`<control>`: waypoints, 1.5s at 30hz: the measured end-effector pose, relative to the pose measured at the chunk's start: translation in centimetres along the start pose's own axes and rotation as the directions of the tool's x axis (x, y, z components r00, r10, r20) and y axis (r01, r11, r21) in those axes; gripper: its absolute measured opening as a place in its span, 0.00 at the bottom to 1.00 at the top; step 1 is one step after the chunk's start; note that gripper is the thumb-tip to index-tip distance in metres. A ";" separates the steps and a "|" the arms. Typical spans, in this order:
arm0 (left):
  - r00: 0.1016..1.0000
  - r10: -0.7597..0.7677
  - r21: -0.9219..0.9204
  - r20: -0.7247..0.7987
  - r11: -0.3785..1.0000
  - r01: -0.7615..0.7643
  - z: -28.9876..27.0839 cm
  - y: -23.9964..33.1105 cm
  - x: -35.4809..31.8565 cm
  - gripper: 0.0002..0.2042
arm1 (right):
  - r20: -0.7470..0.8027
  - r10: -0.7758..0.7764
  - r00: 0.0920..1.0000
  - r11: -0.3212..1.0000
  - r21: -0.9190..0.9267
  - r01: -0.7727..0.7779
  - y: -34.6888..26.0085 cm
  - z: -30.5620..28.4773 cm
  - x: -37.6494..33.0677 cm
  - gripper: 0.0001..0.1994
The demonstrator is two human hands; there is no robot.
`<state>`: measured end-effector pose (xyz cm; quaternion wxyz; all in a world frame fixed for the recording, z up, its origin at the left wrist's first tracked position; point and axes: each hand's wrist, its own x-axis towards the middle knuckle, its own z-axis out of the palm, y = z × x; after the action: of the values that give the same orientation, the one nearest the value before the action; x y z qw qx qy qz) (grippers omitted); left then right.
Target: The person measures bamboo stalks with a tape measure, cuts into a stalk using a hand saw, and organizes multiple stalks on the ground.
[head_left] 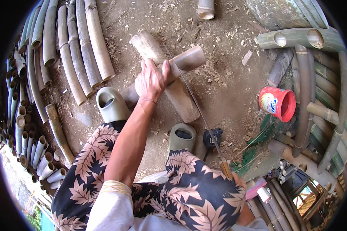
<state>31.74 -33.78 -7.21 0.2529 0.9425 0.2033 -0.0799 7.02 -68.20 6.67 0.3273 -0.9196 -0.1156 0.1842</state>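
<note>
A short bamboo piece (192, 59) lies slantwise across a thick wooden log (184, 103) on the ground. My left hand (152, 79) presses down on the bamboo where it crosses the log, fingers wrapped over it and thumb toward the blade. At the lower right, my right hand (239, 180) grips the wooden handle of a long, thin handsaw (225, 169), partly hidden by my knee. Its blade runs up and left, across the bamboo just right of my left hand. Whether the teeth have cut into the bamboo, I cannot tell.
Bamboo poles (81, 46) lie in rows on the left. A red plastic tub (287, 104) rests on its side at right, by a bamboo frame (302, 96). Near my clogs (182, 138) sits a black tape measure (213, 138). Wood chips litter the dirt.
</note>
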 end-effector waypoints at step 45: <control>1.000 0.006 -0.011 -0.029 1.000 -0.006 0.8 0.3 0.2 0.25 | -0.179 -0.061 0.982 0.986 0.145 0.088 -0.7 1.2 4.2 0.26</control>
<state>32.01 -34.34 -7.80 0.2554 0.9428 0.2045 -0.0643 10.21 -65.62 5.13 0.4121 -0.8994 -0.1066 0.0991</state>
